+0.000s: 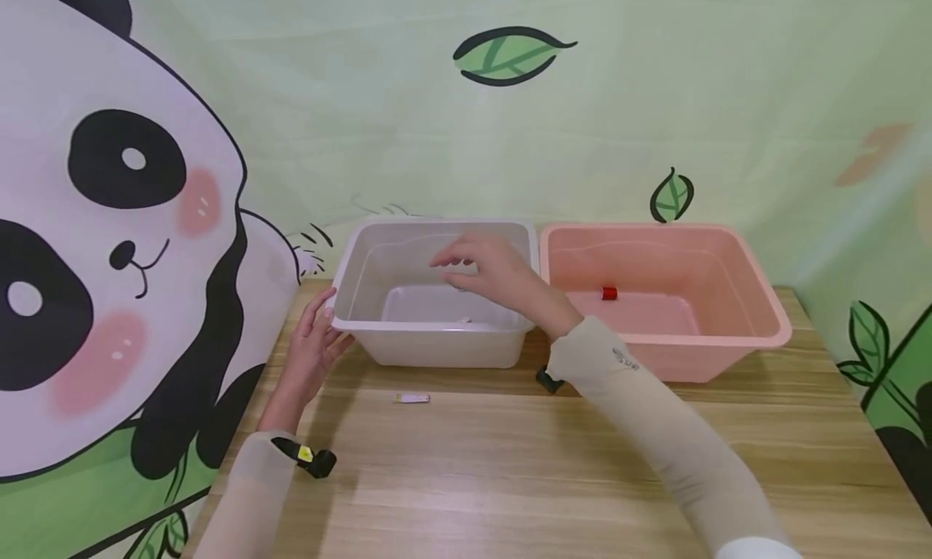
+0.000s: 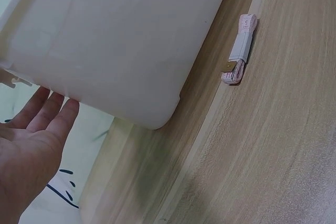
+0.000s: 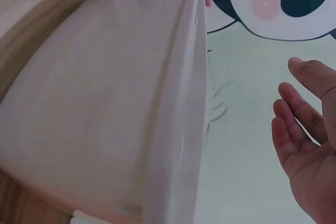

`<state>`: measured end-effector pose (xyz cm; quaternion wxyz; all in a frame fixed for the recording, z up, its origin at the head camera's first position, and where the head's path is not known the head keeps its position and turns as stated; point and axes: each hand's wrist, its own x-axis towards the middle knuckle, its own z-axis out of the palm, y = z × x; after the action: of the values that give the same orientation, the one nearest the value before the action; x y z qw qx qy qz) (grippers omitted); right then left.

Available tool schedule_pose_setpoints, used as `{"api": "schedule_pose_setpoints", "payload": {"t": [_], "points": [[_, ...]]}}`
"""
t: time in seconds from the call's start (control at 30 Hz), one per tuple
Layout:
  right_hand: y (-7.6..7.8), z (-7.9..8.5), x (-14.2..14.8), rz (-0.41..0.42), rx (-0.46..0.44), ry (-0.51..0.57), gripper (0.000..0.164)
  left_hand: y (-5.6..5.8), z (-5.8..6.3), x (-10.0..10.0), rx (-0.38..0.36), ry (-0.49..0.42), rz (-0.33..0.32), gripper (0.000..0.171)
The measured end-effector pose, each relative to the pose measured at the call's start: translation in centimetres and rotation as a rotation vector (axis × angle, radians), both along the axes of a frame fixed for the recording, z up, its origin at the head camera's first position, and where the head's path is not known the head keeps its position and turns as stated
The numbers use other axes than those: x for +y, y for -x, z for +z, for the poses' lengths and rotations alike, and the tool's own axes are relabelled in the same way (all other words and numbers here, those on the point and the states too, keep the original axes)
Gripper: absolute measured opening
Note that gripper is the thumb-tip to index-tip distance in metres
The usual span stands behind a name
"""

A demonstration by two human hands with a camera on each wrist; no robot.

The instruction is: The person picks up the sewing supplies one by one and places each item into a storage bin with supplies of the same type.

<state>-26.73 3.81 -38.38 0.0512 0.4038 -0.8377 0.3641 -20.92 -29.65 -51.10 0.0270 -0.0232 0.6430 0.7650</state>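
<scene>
My left hand (image 1: 309,349) holds the left rim near the front corner of a white plastic bin (image 1: 440,349). In the left wrist view, the fingers (image 2: 60,119) of that hand touch the bin's outer side. Above the bin's interior, my right hand (image 1: 491,272) hovers with its fingers loosely bent and apart, holding nothing. A small pale item (image 1: 464,320) shows just behind the bin's front rim, too small to tell. On the table in front lies a folded tape measure (image 2: 241,48), white and pink with a metal end.
A pink plastic bin (image 1: 655,361) stands directly right of the white one, with a small red cylinder (image 1: 609,294) inside. Both stand on a wood-grain table (image 1: 466,478). Behind it hangs a green cloth (image 1: 364,98) printed with a panda and leaves.
</scene>
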Motion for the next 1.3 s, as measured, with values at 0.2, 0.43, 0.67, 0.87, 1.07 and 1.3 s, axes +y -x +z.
{"api": "schedule_pose_setpoints", "payload": {"t": [0.2, 0.43, 0.67, 0.87, 1.07, 1.3], "points": [[-2.4, -1.9, 0.4, 0.024, 0.067, 0.088, 0.022, 0.0, 0.1, 0.0, -0.002, -0.008, -0.005, 0.054], [-5.3, -4.1, 0.6, 0.039, 0.070, 0.127, 0.020, -0.2, -0.1, -0.2, 0.001, 0.002, -0.001, 0.056], [-7.9, -6.0, 0.9, 0.058, -0.007, 0.134, 0.022, -0.2, 0.0, -0.3, -0.004, 0.024, -0.007, 0.056], [-8.7, -8.0, 0.8, 0.127, 0.040, 0.155, 0.023, -0.1, -0.1, -0.1, 0.003, 0.010, -0.013, 0.055], [-9.1, -9.7, 0.2, 0.156, 0.112, 0.162, 0.028, -0.1, 0.0, 0.0, 0.003, -0.009, -0.007, 0.054], [-9.8, -11.7, -0.3, 0.140, 0.082, 0.130, 0.029, -0.2, 0.2, 0.1, -0.009, -0.009, 0.005, 0.053]]}}
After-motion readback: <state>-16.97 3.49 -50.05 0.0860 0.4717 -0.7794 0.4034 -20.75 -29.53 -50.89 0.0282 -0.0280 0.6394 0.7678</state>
